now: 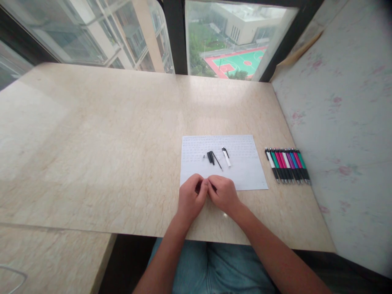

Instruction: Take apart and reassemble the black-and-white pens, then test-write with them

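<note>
My left hand (192, 195) and my right hand (223, 192) meet at the near edge of a white sheet of paper (245, 171) with faint writing. Both have their fingers curled together around a small dark part I cannot make out. On the sheet beyond them lie taken-apart pen parts: a black piece (210, 157), a thin refill (218, 161), a tiny spring-like bit (203, 156) and a white barrel piece with a black tip (226, 157).
A row of several click pens (287, 164) in green, pink, purple, blue and white lies to the right of the sheet. The marble tabletop (107, 143) ends at a window at the back and a wall (343, 122) on the right.
</note>
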{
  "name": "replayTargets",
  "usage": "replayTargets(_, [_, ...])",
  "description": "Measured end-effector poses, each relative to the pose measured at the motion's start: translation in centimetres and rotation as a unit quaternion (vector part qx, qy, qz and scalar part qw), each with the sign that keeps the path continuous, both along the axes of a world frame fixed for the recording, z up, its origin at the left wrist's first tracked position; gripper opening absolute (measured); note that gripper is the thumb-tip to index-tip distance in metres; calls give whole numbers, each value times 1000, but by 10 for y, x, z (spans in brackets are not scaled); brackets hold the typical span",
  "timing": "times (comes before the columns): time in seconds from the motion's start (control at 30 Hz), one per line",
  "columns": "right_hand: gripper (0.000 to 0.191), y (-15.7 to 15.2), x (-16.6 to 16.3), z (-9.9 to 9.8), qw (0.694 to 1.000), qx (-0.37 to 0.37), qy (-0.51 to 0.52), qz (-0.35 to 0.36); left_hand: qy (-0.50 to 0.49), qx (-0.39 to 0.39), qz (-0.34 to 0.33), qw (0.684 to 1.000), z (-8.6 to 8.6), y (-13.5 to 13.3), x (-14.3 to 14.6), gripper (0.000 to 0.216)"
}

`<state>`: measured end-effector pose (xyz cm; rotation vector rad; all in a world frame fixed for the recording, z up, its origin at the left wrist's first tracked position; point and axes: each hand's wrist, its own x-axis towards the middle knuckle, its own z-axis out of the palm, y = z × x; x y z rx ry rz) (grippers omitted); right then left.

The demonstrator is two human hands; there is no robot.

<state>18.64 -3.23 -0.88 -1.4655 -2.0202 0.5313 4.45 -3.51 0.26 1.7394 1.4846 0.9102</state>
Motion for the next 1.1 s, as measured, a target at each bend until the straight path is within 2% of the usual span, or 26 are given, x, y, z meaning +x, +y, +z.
replayTargets(0.27, [35,1,2,2,999,-17,47,-4,-11,1,-4,1000,1,0,0,27])
replayTargets(0.33, [38,5,9,4,997,-2,56,-55,-14,6,-16,1000,2,-1,0,25])
replayTargets(0.4, [36,11,20,6,988,31,33,-144,-15,13,-28,999,2,-1,0,24])
replayTargets(0.5, [19,20,36,5,963,62,-34,-262,-23,21,-30,999,2,-1,0,22])
replayTargets(0.6, [22,25,45,1,946,47,-92,-307,-28,26,-23,999,2,0,-1,19])
replayTargets(0.7, [19,26,46,-2,947,35,-120,-296,-32,30,-22,999,3,0,-1,18])
replayTargets(0.77, [17,27,47,-2,951,35,-103,-290,-36,31,-21,999,4,0,0,17])
replayTargets(0.83, [17,27,48,0,953,40,-43,-296,-42,30,-18,998,5,0,0,17])
replayTargets(0.93, [19,25,43,7,954,38,102,-278,-68,25,-5,997,5,1,0,14])
replayTargets(1.0, [17,20,34,11,958,32,182,-218,-101,15,6,995,3,1,-1,16])
replayTargets(1.1, [6,11,15,14,975,45,202,-77,-143,-8,31,989,1,1,-4,17])
